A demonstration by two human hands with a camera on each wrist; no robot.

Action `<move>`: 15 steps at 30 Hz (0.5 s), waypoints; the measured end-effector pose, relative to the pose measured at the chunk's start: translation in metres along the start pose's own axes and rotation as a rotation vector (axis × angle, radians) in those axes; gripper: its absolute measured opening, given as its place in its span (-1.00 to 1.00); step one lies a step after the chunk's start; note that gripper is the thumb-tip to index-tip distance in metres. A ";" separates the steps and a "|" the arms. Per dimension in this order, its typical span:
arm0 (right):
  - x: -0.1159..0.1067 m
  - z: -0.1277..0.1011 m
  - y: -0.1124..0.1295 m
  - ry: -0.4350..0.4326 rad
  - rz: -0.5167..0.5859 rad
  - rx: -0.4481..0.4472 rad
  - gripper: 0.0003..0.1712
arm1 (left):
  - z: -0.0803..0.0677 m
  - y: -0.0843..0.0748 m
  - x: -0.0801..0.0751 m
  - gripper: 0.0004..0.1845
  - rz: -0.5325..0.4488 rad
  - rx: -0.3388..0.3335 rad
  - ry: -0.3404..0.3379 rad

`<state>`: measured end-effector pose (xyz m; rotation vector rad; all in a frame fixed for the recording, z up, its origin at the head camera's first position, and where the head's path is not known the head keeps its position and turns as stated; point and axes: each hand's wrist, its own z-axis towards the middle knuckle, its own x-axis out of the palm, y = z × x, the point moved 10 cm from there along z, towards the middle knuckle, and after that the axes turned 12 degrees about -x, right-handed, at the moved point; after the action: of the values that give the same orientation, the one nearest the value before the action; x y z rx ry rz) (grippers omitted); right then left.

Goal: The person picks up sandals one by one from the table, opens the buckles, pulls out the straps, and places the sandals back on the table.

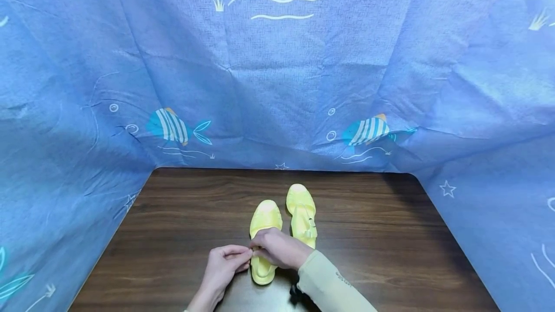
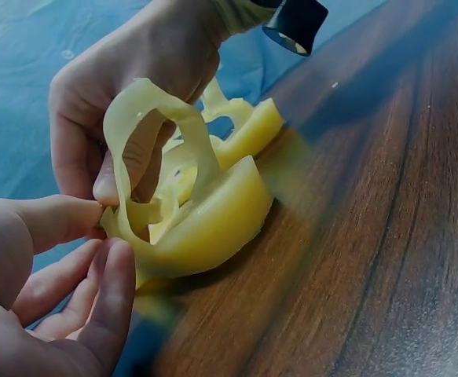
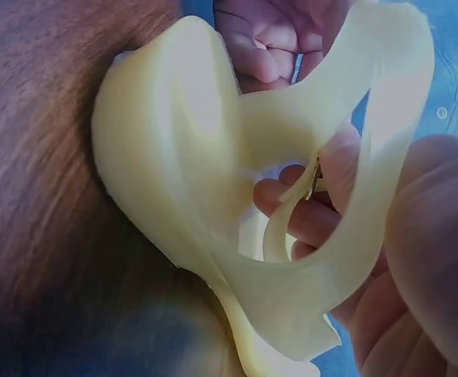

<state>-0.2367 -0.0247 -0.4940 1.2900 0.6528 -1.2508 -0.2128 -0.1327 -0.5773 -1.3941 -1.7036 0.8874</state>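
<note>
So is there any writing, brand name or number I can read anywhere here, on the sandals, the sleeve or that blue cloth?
Sleeve: a short line of dark print near the cuff, too small and blurred to read.
Yellow sandals: no lettering shows in any view.
Blue cloth: only drawings of fish, bubbles, stars and waves, no words.
Table: no text.

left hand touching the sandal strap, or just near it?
Touching. In the left wrist view the left hand pinches the strap of the near yellow sandal between thumb and fingers, with no gap visible.
</note>
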 end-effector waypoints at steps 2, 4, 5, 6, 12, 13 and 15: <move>0.001 0.000 0.001 0.001 0.001 0.005 -0.90 | 0.000 0.001 0.000 -0.78 0.004 -0.002 0.000; 0.002 0.000 0.002 0.004 0.006 0.012 -0.84 | -0.001 0.001 0.000 -0.78 0.008 -0.001 0.002; 0.002 0.000 0.002 0.007 0.008 0.015 -0.79 | -0.002 0.001 0.000 -0.78 0.008 0.000 0.002; 0.003 0.000 0.002 0.010 0.012 0.019 -0.76 | -0.003 0.001 -0.001 -0.78 0.007 0.000 0.003; 0.007 -0.001 0.004 0.021 0.012 0.058 -0.69 | -0.007 0.003 -0.005 -0.75 -0.005 0.010 0.027; 0.007 -0.001 0.005 0.018 0.007 0.064 -0.69 | -0.008 0.003 -0.006 -0.75 -0.006 0.015 0.032; 0.007 -0.002 0.006 0.010 -0.002 0.077 -0.70 | -0.010 0.003 -0.006 -0.75 -0.006 0.028 0.042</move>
<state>-0.2283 -0.0266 -0.4988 1.3602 0.6187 -1.2826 -0.2022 -0.1380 -0.5764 -1.3785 -1.6572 0.8700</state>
